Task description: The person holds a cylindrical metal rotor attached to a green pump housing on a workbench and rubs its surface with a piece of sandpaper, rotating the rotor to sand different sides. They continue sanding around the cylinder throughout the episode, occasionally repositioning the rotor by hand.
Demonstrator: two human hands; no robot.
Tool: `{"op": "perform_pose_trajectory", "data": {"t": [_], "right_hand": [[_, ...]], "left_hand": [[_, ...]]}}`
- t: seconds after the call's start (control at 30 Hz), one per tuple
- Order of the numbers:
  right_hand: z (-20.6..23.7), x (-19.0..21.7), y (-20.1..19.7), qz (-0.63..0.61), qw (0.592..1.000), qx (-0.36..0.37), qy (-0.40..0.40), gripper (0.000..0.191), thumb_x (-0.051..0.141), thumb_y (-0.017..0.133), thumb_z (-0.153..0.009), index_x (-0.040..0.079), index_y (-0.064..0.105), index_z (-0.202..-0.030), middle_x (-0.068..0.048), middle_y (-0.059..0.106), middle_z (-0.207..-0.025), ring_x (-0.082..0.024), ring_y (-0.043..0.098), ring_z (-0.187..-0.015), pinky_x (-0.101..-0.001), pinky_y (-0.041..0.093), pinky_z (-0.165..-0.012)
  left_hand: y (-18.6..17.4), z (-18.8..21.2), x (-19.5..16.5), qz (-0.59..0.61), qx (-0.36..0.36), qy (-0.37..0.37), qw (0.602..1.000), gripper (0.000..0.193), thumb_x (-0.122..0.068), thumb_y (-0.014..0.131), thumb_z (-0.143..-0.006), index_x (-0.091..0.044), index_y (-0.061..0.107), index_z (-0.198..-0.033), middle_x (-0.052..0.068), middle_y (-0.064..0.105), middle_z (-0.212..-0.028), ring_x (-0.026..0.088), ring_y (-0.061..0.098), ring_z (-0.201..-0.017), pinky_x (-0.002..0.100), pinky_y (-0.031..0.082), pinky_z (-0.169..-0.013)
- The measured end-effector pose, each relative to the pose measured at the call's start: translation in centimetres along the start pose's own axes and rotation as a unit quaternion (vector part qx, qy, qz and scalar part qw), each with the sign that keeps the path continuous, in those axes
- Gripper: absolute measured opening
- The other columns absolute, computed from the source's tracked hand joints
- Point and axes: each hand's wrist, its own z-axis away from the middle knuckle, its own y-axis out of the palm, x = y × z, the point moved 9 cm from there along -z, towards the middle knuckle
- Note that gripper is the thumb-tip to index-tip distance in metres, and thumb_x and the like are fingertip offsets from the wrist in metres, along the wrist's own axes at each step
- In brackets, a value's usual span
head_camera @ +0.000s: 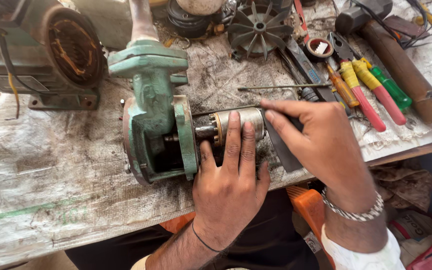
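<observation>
Just right of the green pump (158, 120), the left hand (231, 175) lies flat on the rotor (238, 122), gripping nothing; the right hand (316, 142) pinches a dark strip (281, 147).

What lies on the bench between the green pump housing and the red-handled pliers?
In the head view, the metal rotor juts from the green pump housing, under the left hand. Then comes the right hand holding a dark strip, before the red-handled pliers.

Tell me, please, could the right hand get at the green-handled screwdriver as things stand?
Probably yes. The right hand holds a dark strip against the rotor; the green-handled screwdriver lies uncovered just beyond it, among other tools, but the strip occupies its fingers.
</observation>
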Motion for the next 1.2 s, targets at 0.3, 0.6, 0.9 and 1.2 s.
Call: {"op": "perform_pose_trajectory", "data": {"t": [0.3,0.6,0.9,1.2], "right_hand": [[0.5,1.3,-0.3,-0.013,0.995,-0.001,-0.103,0.024,0.013,0.071,-0.093,0.002,0.075,-0.114,-0.016,0.077,-0.097,-0.007,0.074,-0.082,-0.0256,0.056,-0.068],[0.0,-0.9,-0.1,-0.026,0.998,-0.045,-0.027,0.025,0.015,0.072,-0.097,0.006,0.077,-0.120,-0.010,0.077,-0.079,-0.002,0.060,-0.061,-0.0249,0.048,-0.053],[0.1,-0.6,-0.6,0.017,0.999,-0.016,0.025,0.026,0.017,0.073,-0.094,0.008,0.079,-0.117,-0.016,0.077,-0.076,-0.016,0.066,-0.056,-0.0309,0.050,-0.052],[-0.1,0.1,-0.5,-0.012,0.994,-0.069,-0.089,0.024,0.015,0.071,-0.099,0.002,0.076,-0.118,-0.019,0.077,-0.102,-0.018,0.079,-0.087,-0.0291,0.058,-0.073]], "left_hand": [[-0.1,0.0,0.0,0.011,-0.011,-0.001,1.000,0.065,-0.037,0.072,-0.088,-0.003,0.061,-0.142,0.016,0.049,-0.154,0.052,0.065,-0.107,0.043,0.059,-0.089],[-0.9,0.5,0.1,0.076,-0.051,-0.005,0.996,0.057,-0.038,0.071,-0.097,0.003,0.065,-0.136,0.023,0.058,-0.147,0.050,0.069,-0.106,0.044,0.060,-0.090],[-0.8,0.2,-0.2,0.049,-0.047,0.004,0.998,0.058,-0.038,0.071,-0.096,0.005,0.066,-0.134,0.023,0.059,-0.146,0.046,0.067,-0.106,0.044,0.058,-0.094],[-1.2,0.2,-0.3,0.063,-0.075,-0.008,0.995,0.057,-0.039,0.071,-0.095,0.003,0.066,-0.132,0.023,0.060,-0.144,0.047,0.066,-0.113,0.048,0.057,-0.099]]}}
